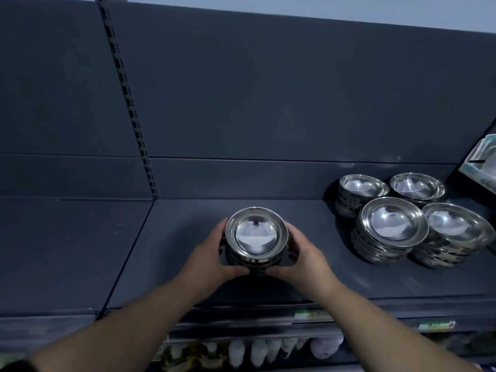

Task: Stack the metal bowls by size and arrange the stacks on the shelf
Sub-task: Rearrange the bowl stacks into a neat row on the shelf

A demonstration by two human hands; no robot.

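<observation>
A stack of shiny metal bowls (255, 236) stands on the dark grey shelf (188, 216) near its middle. My left hand (208, 257) grips the stack's left side, thumb curled under its front. My right hand (303, 257) grips the right side the same way. At the shelf's right stand several more bowl stacks: two smaller ones at the back (363, 187) (416, 187) and two larger ones in front (393, 224) (456, 229).
A slotted upright (128, 103) divides the shelf's back panel at left. A boxed item (483, 159) leans at the far right. Bottles and packets (257, 350) fill the lower shelf below the price strip (311, 315).
</observation>
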